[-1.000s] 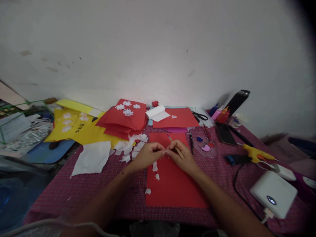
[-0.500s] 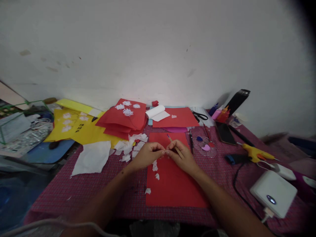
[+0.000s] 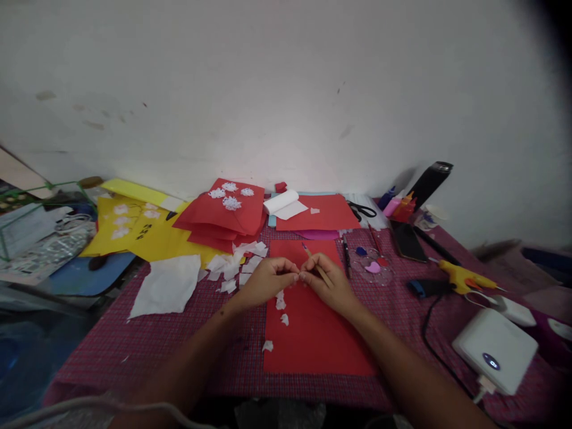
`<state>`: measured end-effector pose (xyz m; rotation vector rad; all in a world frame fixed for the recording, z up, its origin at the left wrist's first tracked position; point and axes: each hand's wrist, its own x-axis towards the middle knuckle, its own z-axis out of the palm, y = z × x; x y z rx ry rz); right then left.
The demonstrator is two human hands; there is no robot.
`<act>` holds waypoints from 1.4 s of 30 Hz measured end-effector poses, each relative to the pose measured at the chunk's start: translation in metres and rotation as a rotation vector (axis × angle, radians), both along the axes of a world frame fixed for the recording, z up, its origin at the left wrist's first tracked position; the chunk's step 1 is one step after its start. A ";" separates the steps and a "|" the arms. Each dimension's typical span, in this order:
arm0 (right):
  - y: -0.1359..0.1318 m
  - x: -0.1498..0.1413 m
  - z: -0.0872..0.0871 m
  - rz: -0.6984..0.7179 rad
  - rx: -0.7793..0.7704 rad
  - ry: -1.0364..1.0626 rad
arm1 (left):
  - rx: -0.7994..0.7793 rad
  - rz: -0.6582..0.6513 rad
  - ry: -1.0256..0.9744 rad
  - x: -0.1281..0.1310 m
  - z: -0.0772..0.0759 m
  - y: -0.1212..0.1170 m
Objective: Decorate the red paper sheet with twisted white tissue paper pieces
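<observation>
Over a red paper sheet point(image 3: 322, 333), my left hand point(image 3: 270, 280) and my right hand point(image 3: 328, 283) meet at the fingertips. Both pinch a tiny bit of white tissue paper point(image 3: 300, 273), mostly hidden by the fingers. A slim paintbrush point(image 3: 324, 276) with a pale wooden handle and purplish tip also rests in my right hand, slanting up to the left. Below my left hand, crumpled white paper bits point(image 3: 285, 320) lie along the sheet's left side. Torn white paper pieces point(image 3: 230, 268) are heaped left of it.
A white tissue sheet point(image 3: 167, 286) lies left. Behind are red cards with white flowers point(image 3: 232, 204), a paper roll point(image 3: 286, 205) and scissors point(image 3: 364, 210). To the right are a paint palette point(image 3: 357, 261), phone point(image 3: 409, 243), black flask point(image 3: 431, 182), yellow glue gun point(image 3: 465, 277) and white power bank point(image 3: 496, 345).
Only slight finger movement shows at the pinched paper. Both hands, the paintbrush and everything on the table stay in place.
</observation>
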<state>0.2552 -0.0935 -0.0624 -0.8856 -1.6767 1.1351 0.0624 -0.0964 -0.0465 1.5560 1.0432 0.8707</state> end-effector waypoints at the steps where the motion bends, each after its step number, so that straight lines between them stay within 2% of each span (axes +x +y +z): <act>1: 0.000 0.000 0.000 0.000 -0.003 -0.001 | 0.000 -0.001 0.002 0.000 0.000 0.000; 13: -0.002 -0.001 0.003 0.003 -0.002 -0.002 | 0.024 0.003 0.027 0.000 -0.003 0.001; 42: -0.003 0.001 0.003 0.013 0.042 -0.037 | 0.035 0.033 0.053 0.001 0.001 0.000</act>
